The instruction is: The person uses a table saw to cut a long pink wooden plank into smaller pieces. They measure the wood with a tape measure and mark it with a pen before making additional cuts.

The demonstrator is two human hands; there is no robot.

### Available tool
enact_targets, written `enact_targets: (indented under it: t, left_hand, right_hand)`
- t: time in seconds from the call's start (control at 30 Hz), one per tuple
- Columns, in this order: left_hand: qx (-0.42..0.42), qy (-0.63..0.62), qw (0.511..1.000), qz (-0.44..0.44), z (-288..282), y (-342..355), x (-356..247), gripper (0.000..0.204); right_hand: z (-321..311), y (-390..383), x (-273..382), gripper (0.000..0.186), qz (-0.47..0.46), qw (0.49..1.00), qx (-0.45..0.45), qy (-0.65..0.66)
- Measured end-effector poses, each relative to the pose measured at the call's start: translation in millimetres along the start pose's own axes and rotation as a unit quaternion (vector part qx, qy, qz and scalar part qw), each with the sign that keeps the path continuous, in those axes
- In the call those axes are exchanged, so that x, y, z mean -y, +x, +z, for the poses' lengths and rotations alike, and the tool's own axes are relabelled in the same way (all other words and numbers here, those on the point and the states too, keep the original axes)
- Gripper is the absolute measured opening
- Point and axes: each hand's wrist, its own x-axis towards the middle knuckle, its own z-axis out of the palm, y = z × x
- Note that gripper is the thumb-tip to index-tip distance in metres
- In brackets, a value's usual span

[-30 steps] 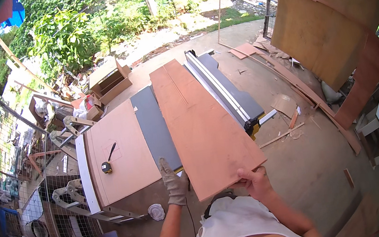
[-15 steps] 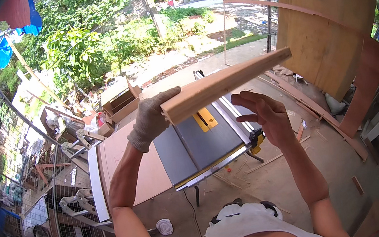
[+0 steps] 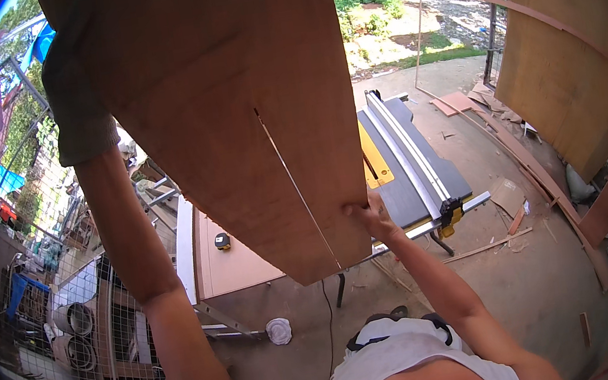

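A wide wooden board is held up close in front of me, its flat face towards me. A narrow slit runs lengthwise in it, with light showing through. My left hand, in a grey work glove, is raised at the board's upper left edge; its fingers are mostly lost in shadow. My bare right hand grips the lower right edge, thumb pressed on the near face. Behind the board stands a table saw, partly covered by it, with a yellow insert and a metal fence.
A tape measure lies on a pinkish panel left of the saw. A wire mesh fence lines the left side. Long wood strips lie on the floor at right, near a large leaning plywood sheet. A cord hangs below the saw.
The board has swung from nearly edge-on to face me and now fills much of the view. My left hand has risen; my right hand, apart from the board before, has taken its edge.
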Motion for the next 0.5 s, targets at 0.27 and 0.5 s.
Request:
enact_targets:
  t: [0.27, 0.5]
  left_hand:
    - [-0.050, -0.119, 0.985, -0.113, -59.2, -49.6, 66.9, 0.036]
    - [-0.244, -0.123, 0.888, -0.369, 30.2, -250.3, 157.2, 0.031]
  right_hand:
    - [-62.0, -69.9, 49.4, 0.069, 0.051, 0.990, -0.034, -0.129]
    - [-149.3, -184.0, 52.1, 0.070, 0.278, 0.918, -0.054, -0.277]
